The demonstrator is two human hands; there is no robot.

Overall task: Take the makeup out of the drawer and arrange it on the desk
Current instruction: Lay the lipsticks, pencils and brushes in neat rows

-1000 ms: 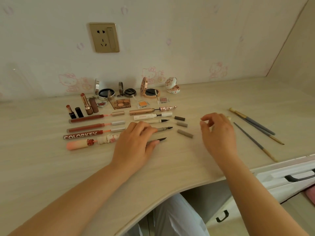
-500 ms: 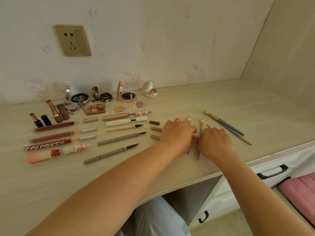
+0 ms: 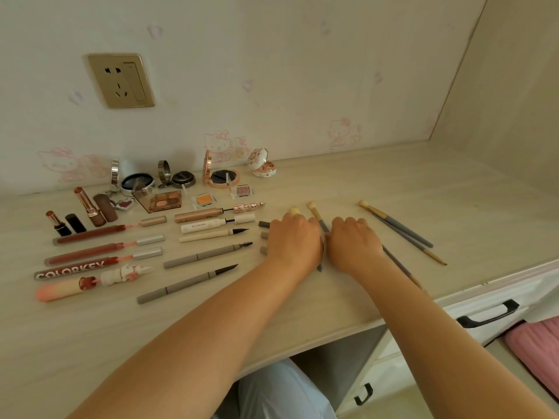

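Grey brush (image 3: 323,225) between left hand (image 3: 295,241), right hand (image 3: 354,247).

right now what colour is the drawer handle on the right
Black, on a white drawer; the drawer handle shows clearly in the head view.

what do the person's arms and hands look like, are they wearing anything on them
Both forearms are bare, with no sleeves in view. The left hand and right hand carry no gloves, and no rings, watch or bracelets show on the sides the camera sees. Only light blue clothing shows, below the desk edge.
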